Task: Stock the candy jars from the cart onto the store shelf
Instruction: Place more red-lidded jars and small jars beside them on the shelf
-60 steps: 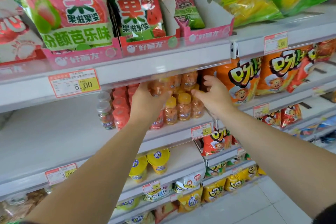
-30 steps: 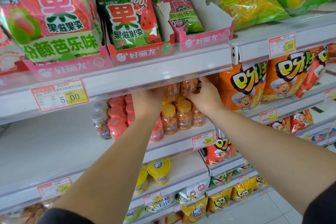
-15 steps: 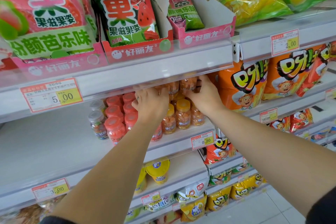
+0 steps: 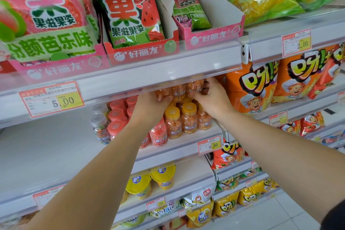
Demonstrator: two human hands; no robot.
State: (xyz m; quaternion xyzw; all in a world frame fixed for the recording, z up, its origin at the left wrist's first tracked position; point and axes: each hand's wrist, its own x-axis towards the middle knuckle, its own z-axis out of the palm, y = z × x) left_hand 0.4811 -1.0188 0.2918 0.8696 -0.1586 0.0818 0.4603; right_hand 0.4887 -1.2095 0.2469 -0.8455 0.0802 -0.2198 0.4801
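Three clear plastic jars of orange candy (image 4: 178,90) are sitting side by side in the middle of the frame. They are raised above a standing row of yellow-lidded orange candy jars (image 4: 189,117) on the white middle shelf (image 4: 168,152). The left hand (image 4: 150,107) is curling its fingers round the leftmost raised jar. The right hand (image 4: 212,99) is wrapping thumb and fingers round the rightmost, so the row is being held between them. Whether the raised jars are resting on the lids below cannot be told.

Their tops are blurring behind the clear plastic price rail (image 4: 149,78) of the shelf above, which is leaving little headroom. Just left, red-lidded jars (image 4: 116,113) and grey-lidded jars (image 4: 98,120) are standing tightly packed. Further left, a broad stretch of white shelf board is showing. On the right, orange snack bags (image 4: 250,87) are crowding close beside the right hand. The left forearm is covering parts of the front red-lidded jars.
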